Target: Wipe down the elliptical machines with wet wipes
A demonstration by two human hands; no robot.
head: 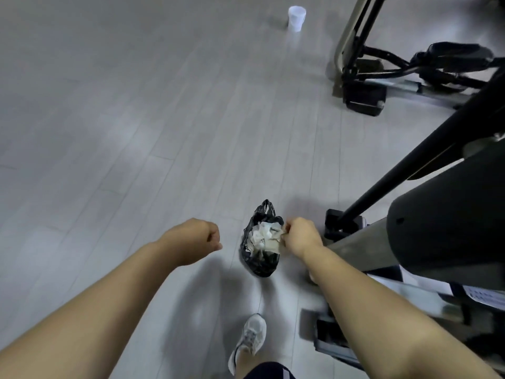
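Floor point(136, 132): bag point(259, 263) points away; right hand point(300, 237) pinches wipe point(276, 240).

Floor point(131, 138): grey planks | centre: black bag point(261, 262) holding crumpled wipes point(265, 236) | far end: white cup point(296, 19), upright | right: bases of near elliptical point(442, 231) and far elliptical point(363, 97) | bottom edge: one grey shoe point(250, 337)

Glossy black crumpled plastic bag point(259, 265), off-white wet wipes point(263, 237), pale grey plank-patterned floor point(136, 132), white plastic cup point(296, 19), black-and-grey elliptical machine point(442, 242).
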